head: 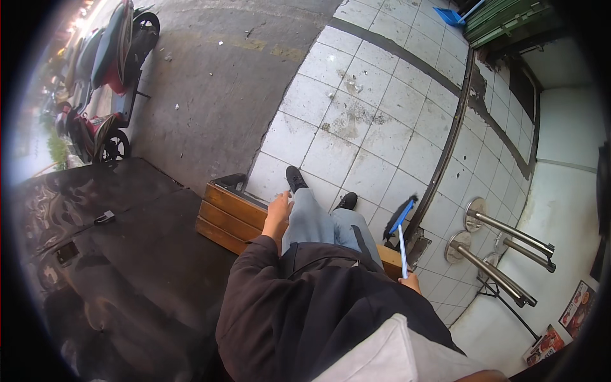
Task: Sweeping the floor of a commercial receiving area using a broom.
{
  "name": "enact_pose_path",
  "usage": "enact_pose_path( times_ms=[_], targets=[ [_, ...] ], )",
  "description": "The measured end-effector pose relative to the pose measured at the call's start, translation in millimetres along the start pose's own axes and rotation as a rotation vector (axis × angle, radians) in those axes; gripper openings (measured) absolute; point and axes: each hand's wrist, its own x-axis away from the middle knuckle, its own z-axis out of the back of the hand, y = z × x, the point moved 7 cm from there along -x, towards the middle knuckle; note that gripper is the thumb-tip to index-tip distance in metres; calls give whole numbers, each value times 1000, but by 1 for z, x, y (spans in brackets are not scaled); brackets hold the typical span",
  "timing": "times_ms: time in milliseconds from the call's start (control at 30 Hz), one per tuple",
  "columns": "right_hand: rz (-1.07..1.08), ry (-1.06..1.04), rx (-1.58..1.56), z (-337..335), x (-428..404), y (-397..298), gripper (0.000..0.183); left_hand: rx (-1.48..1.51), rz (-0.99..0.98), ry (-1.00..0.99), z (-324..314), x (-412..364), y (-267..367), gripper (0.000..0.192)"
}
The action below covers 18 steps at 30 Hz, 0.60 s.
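A broom (403,248) with a pale handle, a blue head and black bristles is in my right hand (410,282), which grips the upper handle. The bristles rest on the white tiles near the dark floor track. My left hand (280,209) holds nothing that I can see, its fingers loosely bent beside my left thigh, over the end of a slatted wooden bench (229,219). Small scraps of litter (354,86) and dark smudges mark the white tiled floor (329,153) ahead of my shoes.
Metal stanchions with round bases (506,231) stand right, by a white wall. A blue dustpan (448,16) lies near the green shutter (501,21). Parked motorcycles (112,62) stand left on the pavement. A dark sheet-covered surface (143,253) is at lower left. A raised track (446,153) crosses the floor.
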Motion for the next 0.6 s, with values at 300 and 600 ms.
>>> enact_pose_path(
  times_ms=[300,600],
  targets=[
    [51,-264,-390,-83,-70,-174,16,349,517,-179,13,141,-169,20],
    [198,-456,-724,-116,-89,-370,30,459,685,-398,-8,191,-234,20]
  ],
)
